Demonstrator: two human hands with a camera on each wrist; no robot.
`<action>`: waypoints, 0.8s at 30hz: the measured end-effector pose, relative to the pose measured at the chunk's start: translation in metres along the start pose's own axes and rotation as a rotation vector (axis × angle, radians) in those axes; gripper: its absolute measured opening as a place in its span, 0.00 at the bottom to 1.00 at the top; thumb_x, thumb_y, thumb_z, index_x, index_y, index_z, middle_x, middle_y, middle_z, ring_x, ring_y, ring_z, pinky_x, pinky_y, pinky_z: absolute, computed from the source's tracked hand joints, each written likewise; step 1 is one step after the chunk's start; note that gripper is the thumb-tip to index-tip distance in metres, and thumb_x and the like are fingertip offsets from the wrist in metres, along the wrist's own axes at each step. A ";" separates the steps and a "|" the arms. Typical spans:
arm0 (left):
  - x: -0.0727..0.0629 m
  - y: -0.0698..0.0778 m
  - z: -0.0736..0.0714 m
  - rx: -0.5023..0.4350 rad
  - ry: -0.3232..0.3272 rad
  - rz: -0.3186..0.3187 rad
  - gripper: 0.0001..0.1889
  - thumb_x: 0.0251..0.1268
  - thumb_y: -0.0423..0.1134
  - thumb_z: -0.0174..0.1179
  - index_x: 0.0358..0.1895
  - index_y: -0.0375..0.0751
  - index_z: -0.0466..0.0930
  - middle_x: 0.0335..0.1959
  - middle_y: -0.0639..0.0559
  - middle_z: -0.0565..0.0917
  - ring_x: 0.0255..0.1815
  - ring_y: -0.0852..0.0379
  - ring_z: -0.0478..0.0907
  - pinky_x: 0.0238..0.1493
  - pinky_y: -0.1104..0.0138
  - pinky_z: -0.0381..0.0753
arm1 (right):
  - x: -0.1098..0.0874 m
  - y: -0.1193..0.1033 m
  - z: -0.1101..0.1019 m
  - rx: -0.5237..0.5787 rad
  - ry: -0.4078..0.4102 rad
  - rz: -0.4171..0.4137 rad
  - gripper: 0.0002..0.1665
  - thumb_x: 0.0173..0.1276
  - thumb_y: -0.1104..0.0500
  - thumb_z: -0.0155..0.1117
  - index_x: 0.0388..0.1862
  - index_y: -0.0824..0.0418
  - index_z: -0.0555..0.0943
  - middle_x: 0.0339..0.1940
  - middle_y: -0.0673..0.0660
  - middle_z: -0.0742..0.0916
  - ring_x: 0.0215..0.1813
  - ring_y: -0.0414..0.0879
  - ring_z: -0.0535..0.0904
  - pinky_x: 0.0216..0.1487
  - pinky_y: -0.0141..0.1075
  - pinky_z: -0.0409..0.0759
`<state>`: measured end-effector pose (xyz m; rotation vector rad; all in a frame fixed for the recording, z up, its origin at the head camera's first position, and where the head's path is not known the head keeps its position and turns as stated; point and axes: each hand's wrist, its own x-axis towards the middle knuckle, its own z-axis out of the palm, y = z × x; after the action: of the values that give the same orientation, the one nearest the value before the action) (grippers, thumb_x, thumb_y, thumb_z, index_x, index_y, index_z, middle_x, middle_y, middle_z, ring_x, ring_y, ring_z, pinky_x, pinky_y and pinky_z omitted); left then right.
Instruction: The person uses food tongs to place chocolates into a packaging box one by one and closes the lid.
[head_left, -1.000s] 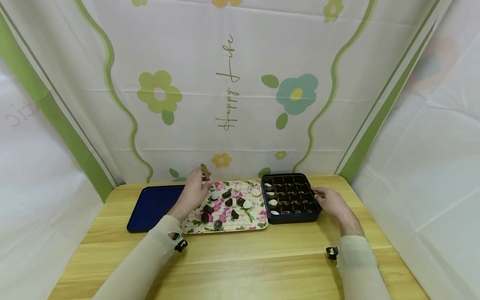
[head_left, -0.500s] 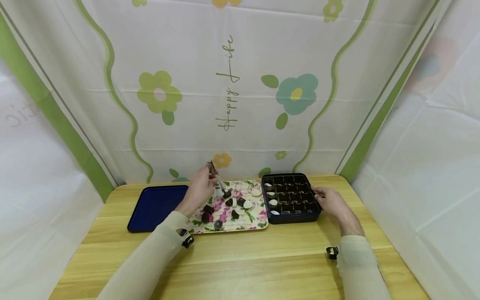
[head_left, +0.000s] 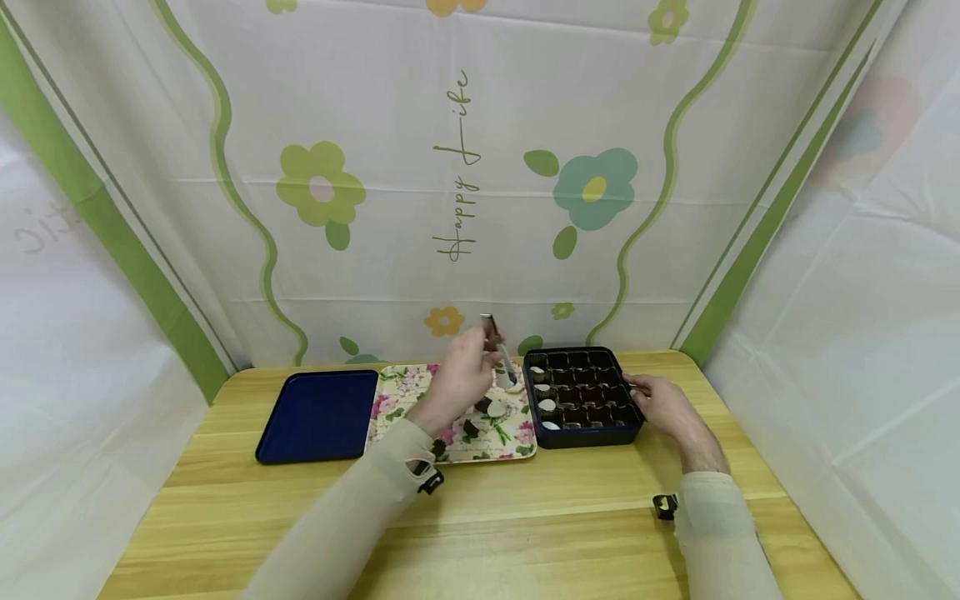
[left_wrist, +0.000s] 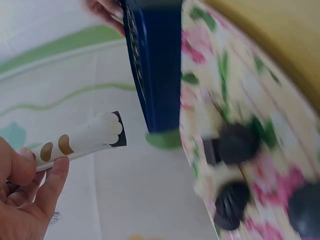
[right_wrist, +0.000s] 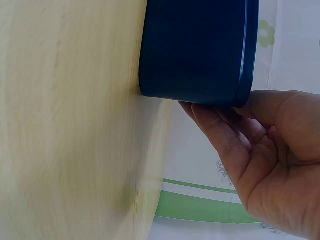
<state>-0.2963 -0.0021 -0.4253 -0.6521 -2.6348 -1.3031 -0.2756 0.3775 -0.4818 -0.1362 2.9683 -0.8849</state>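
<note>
My left hand [head_left: 459, 379] pinches white cat-paw tongs [left_wrist: 82, 140] between thumb and fingers. A dark chocolate piece [left_wrist: 120, 131] sits between the tongs' paw-shaped tips, over the right part of the floral tray [head_left: 390, 385]. More dark chocolates [left_wrist: 239, 144] and a pale one [head_left: 496, 408] lie on that tray, partly hidden behind the hand. My right hand [head_left: 663, 404] grips the right side of the dark blue box [head_left: 588, 436], thumb at its rim and fingers against its wall. Pale chocolates [head_left: 547, 406] stand in the leftmost column of the box's brown divided insert.
A flat dark blue lid [head_left: 318, 417] lies left of the floral tray. All stand in a row at the back of the wooden table [head_left: 510, 533]. Behind them hangs a white flowered curtain [head_left: 405, 250], with more white cloth [head_left: 862, 333] along both sides.
My left hand has moved right across the floral tray with the tongs, from near its left part to near the box. A dark chocolate travels in their tips. The right hand stays still.
</note>
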 end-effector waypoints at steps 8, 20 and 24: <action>0.003 0.030 0.036 -0.012 -0.072 0.062 0.18 0.83 0.16 0.58 0.65 0.37 0.81 0.58 0.43 0.90 0.56 0.52 0.93 0.50 0.75 0.93 | -0.001 0.000 -0.001 -0.011 0.006 -0.008 0.27 0.92 0.68 0.57 0.84 0.76 0.77 0.78 0.82 0.83 0.76 0.79 0.85 0.54 0.48 0.89; 0.014 0.034 0.101 0.023 -0.138 0.151 0.11 0.93 0.25 0.52 0.53 0.48 0.77 0.62 0.51 0.88 0.59 0.59 0.91 0.47 0.71 0.88 | 0.000 0.001 0.000 0.002 -0.004 0.005 0.28 0.93 0.67 0.57 0.85 0.75 0.75 0.82 0.79 0.81 0.74 0.76 0.87 0.48 0.43 0.86; 0.013 0.033 0.108 0.046 -0.137 0.165 0.09 0.95 0.29 0.54 0.55 0.50 0.77 0.60 0.52 0.87 0.58 0.59 0.91 0.45 0.73 0.85 | 0.000 0.000 0.000 0.009 -0.003 0.011 0.28 0.94 0.66 0.57 0.86 0.75 0.75 0.82 0.78 0.81 0.68 0.71 0.90 0.42 0.39 0.80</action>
<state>-0.2862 0.1040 -0.4641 -0.9609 -2.6392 -1.1884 -0.2755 0.3781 -0.4818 -0.1200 2.9593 -0.8957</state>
